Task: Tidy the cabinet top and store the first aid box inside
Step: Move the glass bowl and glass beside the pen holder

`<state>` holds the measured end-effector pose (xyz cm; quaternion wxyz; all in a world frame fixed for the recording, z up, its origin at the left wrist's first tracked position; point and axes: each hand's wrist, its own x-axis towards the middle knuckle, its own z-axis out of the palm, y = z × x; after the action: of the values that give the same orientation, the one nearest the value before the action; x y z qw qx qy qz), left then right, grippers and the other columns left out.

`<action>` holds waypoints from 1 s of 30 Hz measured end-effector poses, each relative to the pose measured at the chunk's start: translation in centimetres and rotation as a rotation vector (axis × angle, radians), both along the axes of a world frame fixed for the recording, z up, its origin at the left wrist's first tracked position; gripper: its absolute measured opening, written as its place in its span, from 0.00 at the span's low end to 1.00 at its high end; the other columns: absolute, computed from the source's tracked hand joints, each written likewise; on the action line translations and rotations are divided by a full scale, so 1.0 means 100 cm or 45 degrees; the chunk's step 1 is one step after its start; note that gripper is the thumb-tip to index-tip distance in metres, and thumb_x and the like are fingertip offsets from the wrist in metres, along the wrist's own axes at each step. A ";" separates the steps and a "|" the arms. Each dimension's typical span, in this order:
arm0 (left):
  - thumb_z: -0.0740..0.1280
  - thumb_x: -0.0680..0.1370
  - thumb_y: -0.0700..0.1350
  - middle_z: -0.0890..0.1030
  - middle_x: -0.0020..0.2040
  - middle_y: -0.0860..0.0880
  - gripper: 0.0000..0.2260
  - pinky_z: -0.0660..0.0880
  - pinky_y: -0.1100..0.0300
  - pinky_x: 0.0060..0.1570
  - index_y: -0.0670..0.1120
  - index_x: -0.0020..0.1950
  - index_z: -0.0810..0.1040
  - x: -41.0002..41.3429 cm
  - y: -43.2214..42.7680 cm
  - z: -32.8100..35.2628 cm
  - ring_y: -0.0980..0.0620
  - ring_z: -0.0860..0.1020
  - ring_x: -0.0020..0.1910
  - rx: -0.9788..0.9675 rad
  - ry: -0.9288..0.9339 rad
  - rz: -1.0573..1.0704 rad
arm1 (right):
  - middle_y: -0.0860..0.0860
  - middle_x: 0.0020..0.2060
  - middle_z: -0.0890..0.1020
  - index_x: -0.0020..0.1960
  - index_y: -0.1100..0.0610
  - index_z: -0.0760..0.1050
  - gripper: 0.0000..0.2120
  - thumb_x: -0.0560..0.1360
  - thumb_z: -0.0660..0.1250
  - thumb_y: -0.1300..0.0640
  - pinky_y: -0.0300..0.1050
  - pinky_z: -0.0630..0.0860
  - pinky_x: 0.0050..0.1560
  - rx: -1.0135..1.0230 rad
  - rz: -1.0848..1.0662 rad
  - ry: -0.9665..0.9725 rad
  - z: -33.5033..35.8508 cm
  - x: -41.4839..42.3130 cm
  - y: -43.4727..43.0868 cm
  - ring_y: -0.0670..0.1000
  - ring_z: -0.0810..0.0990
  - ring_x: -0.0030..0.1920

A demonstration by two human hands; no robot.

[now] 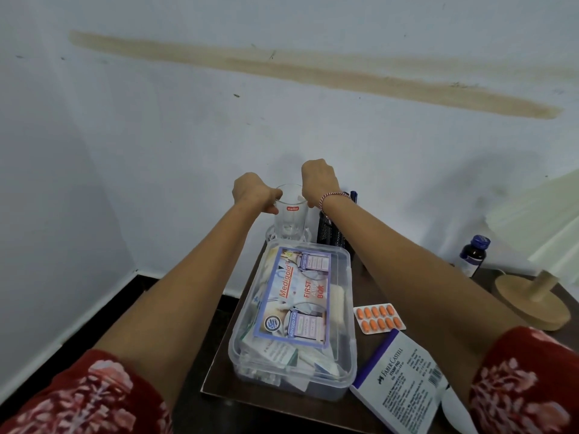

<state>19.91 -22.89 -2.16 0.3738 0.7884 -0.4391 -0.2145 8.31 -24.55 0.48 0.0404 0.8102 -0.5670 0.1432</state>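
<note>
The left hand (250, 191) and the right hand (319, 183) both curl their fingers round the clear glass (289, 214) at 12 o'clock on the cabinet top (219, 383), the closed first aid box (294, 314) lying at the glass's 6 o'clock.

The first aid box (294, 308) reads "Medigold FIRST AID BOX". Behind it, my glass (289, 216) says "cello". Right of it, a packet (398, 380) reads "FABER-CASTELL STAMP PAD".
</note>
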 end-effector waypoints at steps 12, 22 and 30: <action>0.72 0.72 0.46 0.73 0.15 0.52 0.11 0.80 0.60 0.47 0.42 0.34 0.75 0.003 -0.004 -0.004 0.58 0.76 0.19 0.049 -0.019 -0.045 | 0.61 0.55 0.78 0.41 0.65 0.73 0.04 0.74 0.62 0.70 0.41 0.69 0.45 -0.001 0.034 0.029 -0.006 0.000 -0.001 0.57 0.78 0.54; 0.67 0.76 0.49 0.82 0.33 0.46 0.13 0.71 0.66 0.35 0.39 0.43 0.80 -0.003 0.035 0.017 0.53 0.79 0.29 -0.137 -0.169 -0.006 | 0.63 0.46 0.81 0.30 0.59 0.64 0.19 0.78 0.63 0.60 0.44 0.73 0.39 -0.029 0.035 -0.232 0.014 -0.025 0.016 0.59 0.81 0.48; 0.67 0.75 0.45 0.81 0.30 0.47 0.12 0.76 0.62 0.39 0.36 0.44 0.82 -0.035 0.092 0.044 0.52 0.82 0.32 -0.225 -0.153 -0.043 | 0.62 0.49 0.82 0.52 0.67 0.79 0.13 0.77 0.64 0.57 0.48 0.77 0.49 -0.007 -0.008 -0.461 0.021 -0.063 0.074 0.59 0.81 0.50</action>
<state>16.38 -13.69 2.19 0.4112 0.7563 -0.4910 -0.1336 2.03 -17.18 2.62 -0.0597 0.7693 -0.5672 0.2879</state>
